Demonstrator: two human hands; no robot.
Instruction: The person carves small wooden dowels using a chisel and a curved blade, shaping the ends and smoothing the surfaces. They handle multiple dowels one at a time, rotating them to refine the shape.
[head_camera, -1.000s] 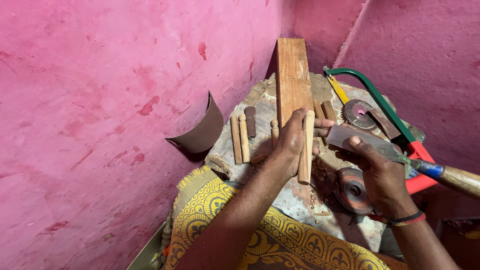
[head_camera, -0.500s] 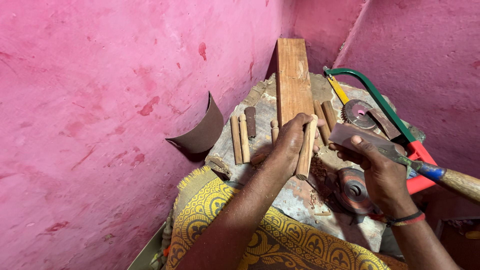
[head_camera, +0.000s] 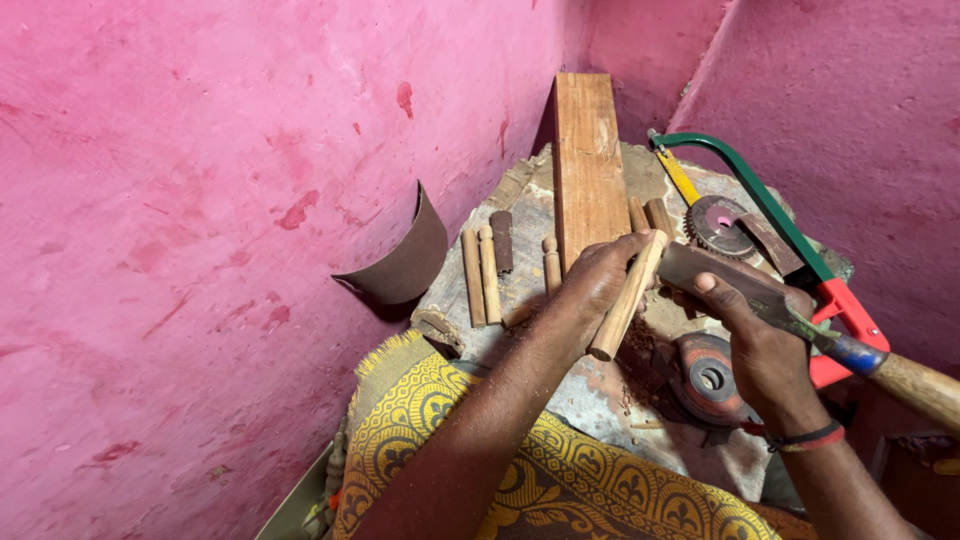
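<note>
Gripping a wooden dowel (head_camera: 626, 297) — left hand (head_camera: 598, 283); right hand (head_camera: 760, 335) fingers clenched on a flat blade (head_camera: 722, 277).

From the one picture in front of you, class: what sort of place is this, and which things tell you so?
Probably a small woodworking corner. The left hand holds a wooden dowel, the right hand a flat wooden-handled tool, with a hacksaw and toothed blade on the rough block.

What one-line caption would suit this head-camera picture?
Left hand steadies a wooden dowel while right hand presses a flat file against it.
</note>
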